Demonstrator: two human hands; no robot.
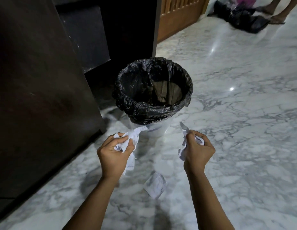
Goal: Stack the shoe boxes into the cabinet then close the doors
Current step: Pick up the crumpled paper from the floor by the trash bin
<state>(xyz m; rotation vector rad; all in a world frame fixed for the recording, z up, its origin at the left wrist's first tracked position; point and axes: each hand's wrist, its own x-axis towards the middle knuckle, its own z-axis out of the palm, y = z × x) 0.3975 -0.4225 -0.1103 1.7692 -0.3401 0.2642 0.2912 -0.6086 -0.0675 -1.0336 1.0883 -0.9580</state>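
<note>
No shoe box shows in the head view. My left hand is closed on crumpled white paper slips just in front of a white bin lined with a black plastic bag. My right hand grips another bunch of crumpled paper, to the right of the bin's base. Both hands hover above the marble floor, a little lower than the bin's rim. A loose paper slip is between my forearms, blurred. A dark wooden cabinet stands at the left.
The marble floor stretches to the right. A wooden door is behind the bin. At the far right lies a black plastic bag, with another person's bare feet beside it.
</note>
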